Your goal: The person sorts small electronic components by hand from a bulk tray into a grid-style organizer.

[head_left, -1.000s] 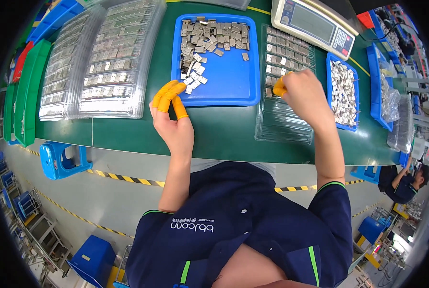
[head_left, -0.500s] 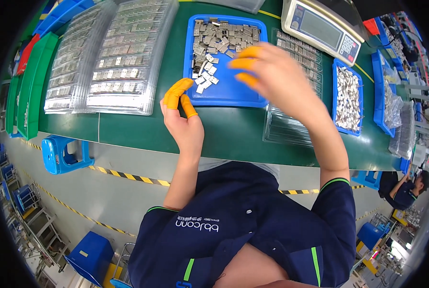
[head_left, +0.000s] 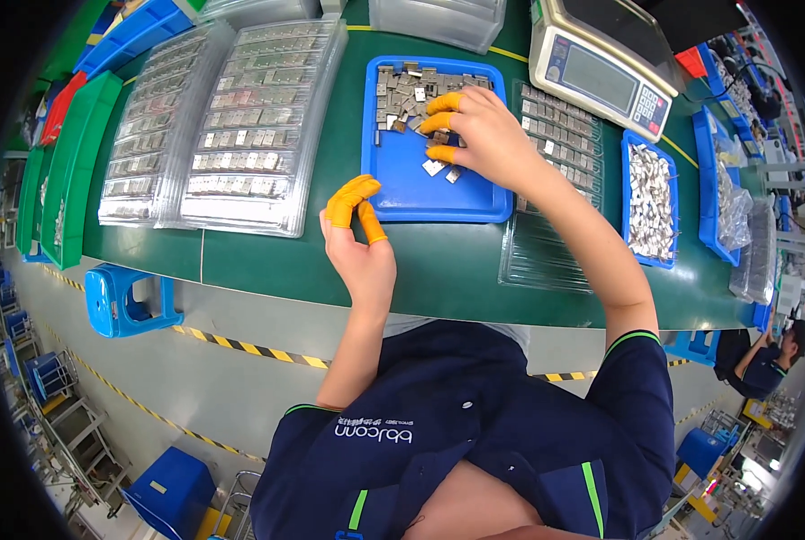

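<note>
Inside a blue tray lies a pile of small flat metal pieces. My right hand reaches over its right side, orange covers on several fingers. Those fingers are spread and bent down among the pieces, and a few shiny loose pieces lie just below them. Any piece under the fingers is hidden. My left hand is beside the tray's near left corner, with orange-covered fingers curled and thumb against them. Whatever is in that pinch cannot be made out.
Clear plastic trays filled with metal pieces stand stacked at left, beside green bins. Right of the blue tray lies a partly filled clear tray, with a weighing scale behind it. A small blue tray holds shiny parts.
My right hand has come down with its fingers among the pieces. The loose pieces at the tray's near left are no longer there. The whole view has shifted slightly.
</note>
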`<state>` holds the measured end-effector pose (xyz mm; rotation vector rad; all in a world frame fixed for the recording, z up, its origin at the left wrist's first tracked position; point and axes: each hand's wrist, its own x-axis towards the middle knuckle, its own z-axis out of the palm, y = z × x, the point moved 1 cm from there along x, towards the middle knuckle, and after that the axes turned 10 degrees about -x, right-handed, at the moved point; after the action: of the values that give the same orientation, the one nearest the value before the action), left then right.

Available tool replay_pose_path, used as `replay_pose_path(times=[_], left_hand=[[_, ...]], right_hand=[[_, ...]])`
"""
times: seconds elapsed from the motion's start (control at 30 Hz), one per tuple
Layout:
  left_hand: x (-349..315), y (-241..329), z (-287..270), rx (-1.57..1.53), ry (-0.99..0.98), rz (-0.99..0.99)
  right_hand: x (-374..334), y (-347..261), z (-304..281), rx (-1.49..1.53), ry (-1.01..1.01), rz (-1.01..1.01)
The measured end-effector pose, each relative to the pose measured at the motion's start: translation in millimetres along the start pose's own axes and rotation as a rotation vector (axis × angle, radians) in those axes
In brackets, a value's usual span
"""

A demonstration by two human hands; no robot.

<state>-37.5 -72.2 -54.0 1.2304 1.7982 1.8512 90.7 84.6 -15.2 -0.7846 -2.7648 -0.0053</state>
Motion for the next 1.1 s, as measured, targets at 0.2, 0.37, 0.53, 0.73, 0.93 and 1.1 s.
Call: replay_pose_path(times=[0.2,0.37,0.53,0.73,0.93,1.1], left_hand=[[0.7,-0.6,2.0,-0.035,-0.018,0.000],[1.9,2.8,3.4,0.030,-0.009,0.091],[6.9,17.9,5.9,0.153,-0.153,0.198],[29.5,21.8,32.7,0.517,-0.450,0.326],[47.6,25.1,40.8,0.756,-0.551,0.389],[46.3,26.5,42.8,0.754,-0.602,0.416]], right_hand=[[-28.7,-12.2,-46.5,-0.309,0.168,-0.046],[-68.9,-7.3,-67.4,-0.326,0.341,-0.056],[-114.0,3.8,-86.3,-0.216,0.451,-0.004],[-175.8,55.3,-87.8,-0.236,0.555,0.593],[-269.0,104.9,-74.4,-0.237,0.442,0.907],[-278.7,101.1,-72.7,-0.048,0.442,1.026]])
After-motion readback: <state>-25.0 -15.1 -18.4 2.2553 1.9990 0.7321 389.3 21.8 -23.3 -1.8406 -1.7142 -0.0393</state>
